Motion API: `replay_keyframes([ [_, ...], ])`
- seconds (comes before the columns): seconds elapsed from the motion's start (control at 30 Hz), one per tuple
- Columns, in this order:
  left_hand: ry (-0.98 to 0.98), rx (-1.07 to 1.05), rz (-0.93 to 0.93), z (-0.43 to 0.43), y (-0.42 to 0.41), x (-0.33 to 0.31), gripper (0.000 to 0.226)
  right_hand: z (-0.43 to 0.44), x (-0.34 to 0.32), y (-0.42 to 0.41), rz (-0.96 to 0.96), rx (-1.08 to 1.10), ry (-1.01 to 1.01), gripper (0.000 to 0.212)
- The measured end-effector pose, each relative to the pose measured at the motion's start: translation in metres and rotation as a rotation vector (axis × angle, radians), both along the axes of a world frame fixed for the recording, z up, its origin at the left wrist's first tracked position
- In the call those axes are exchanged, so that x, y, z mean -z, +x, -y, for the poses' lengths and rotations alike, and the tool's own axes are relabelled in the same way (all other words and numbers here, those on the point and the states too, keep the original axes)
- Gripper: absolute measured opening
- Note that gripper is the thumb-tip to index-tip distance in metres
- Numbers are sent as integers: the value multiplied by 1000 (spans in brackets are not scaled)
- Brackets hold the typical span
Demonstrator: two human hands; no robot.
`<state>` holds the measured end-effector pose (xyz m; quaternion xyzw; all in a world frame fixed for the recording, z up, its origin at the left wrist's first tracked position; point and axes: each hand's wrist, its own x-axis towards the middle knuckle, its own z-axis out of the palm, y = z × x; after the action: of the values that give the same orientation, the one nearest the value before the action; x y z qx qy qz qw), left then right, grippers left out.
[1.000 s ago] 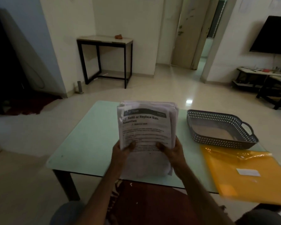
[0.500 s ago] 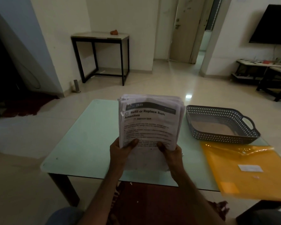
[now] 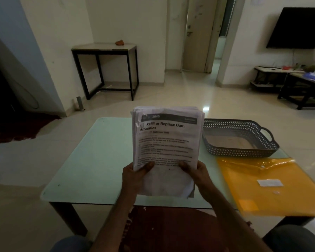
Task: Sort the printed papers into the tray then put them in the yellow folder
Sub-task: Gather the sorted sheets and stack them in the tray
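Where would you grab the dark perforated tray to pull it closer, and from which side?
Likely the handle loop on the right end of the tray, reached from the right. It is the one visible opening big enough to hook; the other end is hidden behind the paper stack, which the left hand and right hand grip.

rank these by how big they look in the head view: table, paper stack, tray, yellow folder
1. table
2-3. paper stack and yellow folder: about alike. The stack is held up nearer the camera, so these two are left unranked.
4. tray
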<state>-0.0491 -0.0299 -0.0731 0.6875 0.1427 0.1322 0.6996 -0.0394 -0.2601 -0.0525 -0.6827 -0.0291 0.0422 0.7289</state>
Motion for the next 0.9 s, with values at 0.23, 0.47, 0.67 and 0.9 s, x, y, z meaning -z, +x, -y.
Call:
replay_keyframes([
  [0.23, 95, 122, -5, 16, -6, -40, 33, 39, -61, 11, 108, -119, 74, 42],
  [0.47, 26, 102, 37, 29, -18, -70, 29, 41, -89, 15, 174, -70, 85, 52],
  [0.67, 672, 0, 46, -7, -1, -109, 44, 62, -127, 40, 500, 235, -538, 126],
  [0.9, 1407, 169, 32, 12, 29, -171, 45, -14, -175, 37, 1169, -148, -1738, 102],
])
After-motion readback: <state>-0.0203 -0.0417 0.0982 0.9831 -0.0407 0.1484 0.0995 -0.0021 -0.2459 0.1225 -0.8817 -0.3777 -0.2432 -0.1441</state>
